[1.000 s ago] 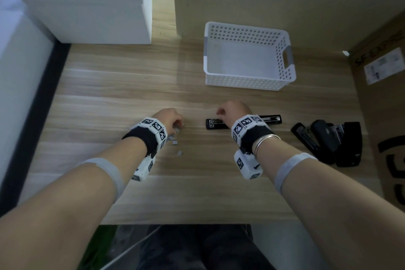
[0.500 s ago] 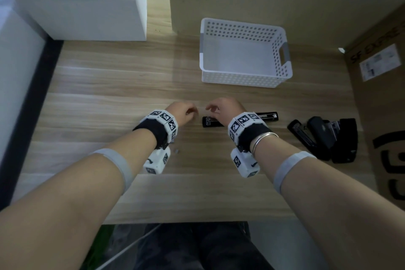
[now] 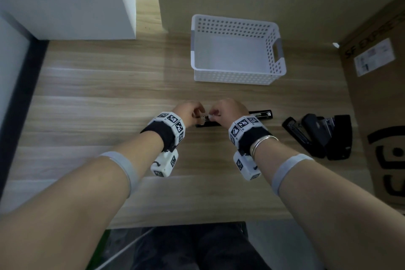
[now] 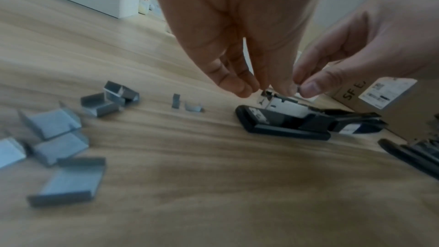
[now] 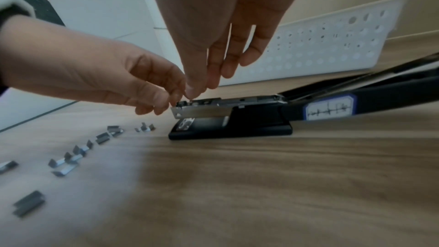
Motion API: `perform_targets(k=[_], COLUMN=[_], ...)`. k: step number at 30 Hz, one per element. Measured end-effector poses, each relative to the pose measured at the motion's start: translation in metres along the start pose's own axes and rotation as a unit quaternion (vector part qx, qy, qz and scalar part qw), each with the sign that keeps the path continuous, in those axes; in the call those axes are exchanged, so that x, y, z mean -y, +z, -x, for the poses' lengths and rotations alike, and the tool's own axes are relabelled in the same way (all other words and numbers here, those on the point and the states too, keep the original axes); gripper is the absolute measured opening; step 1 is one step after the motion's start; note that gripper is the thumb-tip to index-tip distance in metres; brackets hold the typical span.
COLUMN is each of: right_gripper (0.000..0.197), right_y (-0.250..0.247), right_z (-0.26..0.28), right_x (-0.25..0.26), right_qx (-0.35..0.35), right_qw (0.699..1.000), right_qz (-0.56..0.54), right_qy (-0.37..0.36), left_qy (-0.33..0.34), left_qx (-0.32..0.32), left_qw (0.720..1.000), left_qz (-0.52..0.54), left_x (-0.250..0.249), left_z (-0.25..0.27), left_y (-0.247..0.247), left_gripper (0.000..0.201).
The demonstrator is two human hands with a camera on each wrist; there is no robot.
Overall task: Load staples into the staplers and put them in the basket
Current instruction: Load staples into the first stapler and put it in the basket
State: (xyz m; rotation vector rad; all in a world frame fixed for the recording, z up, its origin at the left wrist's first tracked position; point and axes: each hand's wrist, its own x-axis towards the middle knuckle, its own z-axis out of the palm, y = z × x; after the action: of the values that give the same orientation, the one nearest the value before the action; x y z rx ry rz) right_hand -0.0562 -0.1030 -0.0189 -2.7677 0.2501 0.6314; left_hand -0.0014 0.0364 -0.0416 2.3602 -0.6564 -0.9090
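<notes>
A black stapler (image 3: pixel 260 114) lies opened flat on the wooden table, its metal magazine (image 5: pixel 228 100) facing up. Both hands meet over the magazine's front end. My left hand (image 3: pixel 194 114) and right hand (image 3: pixel 218 114) each pinch an end of a short silver staple strip (image 3: pixel 207 117) just above the channel. In the left wrist view the fingertips (image 4: pixel 240 85) hover right over the stapler (image 4: pixel 280 121). The white perforated basket (image 3: pixel 234 76) stands behind it with nothing inside. Loose staple strips (image 4: pixel 66 181) lie scattered on the table left of the stapler.
Two more black staplers (image 3: pixel 320 136) lie open at the right. A cardboard box (image 3: pixel 377 98) borders the table's right side, and a white cabinet (image 3: pixel 65 0) stands at the back left. More staple pieces (image 5: pixel 71 159) trail toward the front left.
My left hand has left the staple pile and moved right to the stapler's front end. The right hand has shifted left to meet it, and both now pinch the strip.
</notes>
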Motion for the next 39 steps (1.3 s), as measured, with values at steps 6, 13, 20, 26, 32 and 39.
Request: perform_targets(k=[6,13,20,26,32,39], right_gripper=[0.02,0.021,0.018,0.022,0.023,0.022], right_y=[0.008,0.009,0.012,-0.006,-0.015,-0.006], right_z=[-0.002,-0.008,-0.014,-0.008,-0.001,0.0], right_x=[-0.001,0.0,0.006,-0.002,0.004,0.017], right_qx=[0.0,0.004,-0.011,-0.004,-0.025,-0.011], right_qw=[1.0,1.0,1.0,0.997,0.997,0.998], right_qz=[0.009,0.013,0.0,0.041,0.045,0.05], right_qy=[-0.008,-0.011,0.01,0.062,0.057,0.041], left_qy=[0.018,0.015,0.021,0.027,-0.042,-0.085], left_qx=[-0.011,-0.016,-0.04,-0.028,-0.054,-0.027], left_qw=[0.998,0.999,0.998,0.997,0.995,0.989], left_qz=[-0.051,-0.043,-0.042,-0.063,-0.076,-0.116], left_x=[0.002,0.002,0.004,0.007,0.049,0.082], left_z=[-0.002,-0.004,-0.001,0.001,0.011,0.03], left_y=[0.006,0.007,0.012,0.006,-0.041,-0.047], left_gripper=[0.03,0.029,0.025,0.026,0.031,0.024])
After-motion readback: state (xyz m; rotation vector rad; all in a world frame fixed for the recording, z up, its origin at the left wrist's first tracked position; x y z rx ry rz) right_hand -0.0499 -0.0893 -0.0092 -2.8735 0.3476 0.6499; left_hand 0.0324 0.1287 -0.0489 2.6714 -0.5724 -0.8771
